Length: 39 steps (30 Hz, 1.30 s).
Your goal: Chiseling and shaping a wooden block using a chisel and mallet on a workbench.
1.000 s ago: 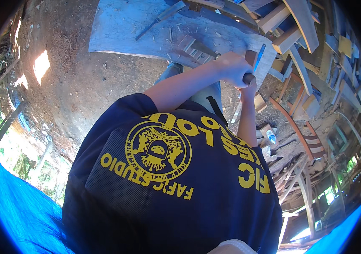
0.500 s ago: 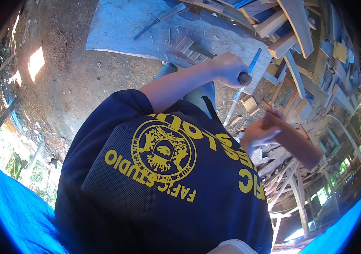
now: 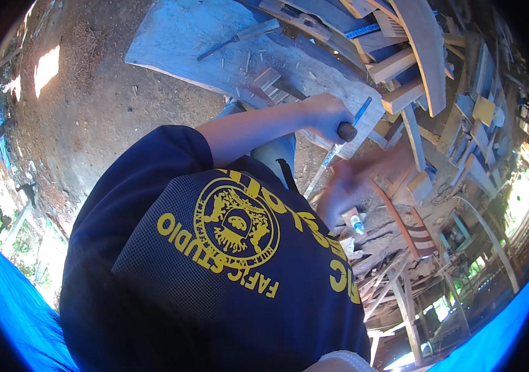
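Note:
My left hand [image 3: 326, 118] is closed around a chisel [image 3: 347, 131], whose brown round handle end sticks out of the fist. The chisel's dark blade points up-left to a slotted wooden piece [image 3: 267, 84] on the wide plank; I cannot tell whether the tip touches it. Nearer my body, my right hand [image 3: 337, 189] is smeared by motion. It grips a brown wooden block [image 3: 388, 165], also blurred, to the right of and below the chisel handle. A thin blue and white strip [image 3: 323, 167] runs behind my left hand.
Another chisel [image 3: 239, 38] lies among shavings on the wide plank [image 3: 171, 37]. Cut boards [image 3: 422, 56] pile up at the far right. A reddish-brown slatted wooden frame [image 3: 419, 239] and a small bottle [image 3: 356, 223] lie on the ground at right.
My right hand has swung the wooden block up and left, closer to the chisel handle. My left hand keeps its grip on the chisel; the whole view has shifted a little.

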{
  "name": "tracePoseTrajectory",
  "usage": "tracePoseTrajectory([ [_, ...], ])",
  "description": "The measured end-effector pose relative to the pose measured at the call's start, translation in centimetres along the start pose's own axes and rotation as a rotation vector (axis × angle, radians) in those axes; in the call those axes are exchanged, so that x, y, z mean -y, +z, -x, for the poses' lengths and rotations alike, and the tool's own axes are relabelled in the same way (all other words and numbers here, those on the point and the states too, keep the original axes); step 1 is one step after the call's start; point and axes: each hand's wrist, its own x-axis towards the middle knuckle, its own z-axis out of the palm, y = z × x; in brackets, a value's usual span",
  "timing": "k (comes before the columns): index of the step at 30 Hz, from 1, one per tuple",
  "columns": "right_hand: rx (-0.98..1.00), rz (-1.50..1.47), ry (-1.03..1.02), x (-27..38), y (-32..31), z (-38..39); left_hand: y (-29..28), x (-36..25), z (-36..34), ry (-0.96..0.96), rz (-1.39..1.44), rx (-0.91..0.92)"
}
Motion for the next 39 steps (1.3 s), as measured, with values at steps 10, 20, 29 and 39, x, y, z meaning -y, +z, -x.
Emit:
tracePoseTrajectory([
  [10, 0.168, -0.399, 0.011, -2.9, 0.8, -2.8, 1.0, 0.0, -0.7, 0.013, -0.008, 0.013],
  [20, -0.300, -0.929, 0.035, 2.6, -2.5, -1.9, 2.0, 0.4, -0.5, -0.023, -0.061, 0.015],
  [29, 0.244, -0.345, 0.217, 0.5, -0.5, 0.2, 2.4, 0.8, -0.8, -0.019, -0.089, 0.093],
  [39, 0.020, -0.306, 0.220, -1.8, -2.3, 0.0, 3.4, 1.1, -0.3, -0.027, -0.132, 0.221],
])
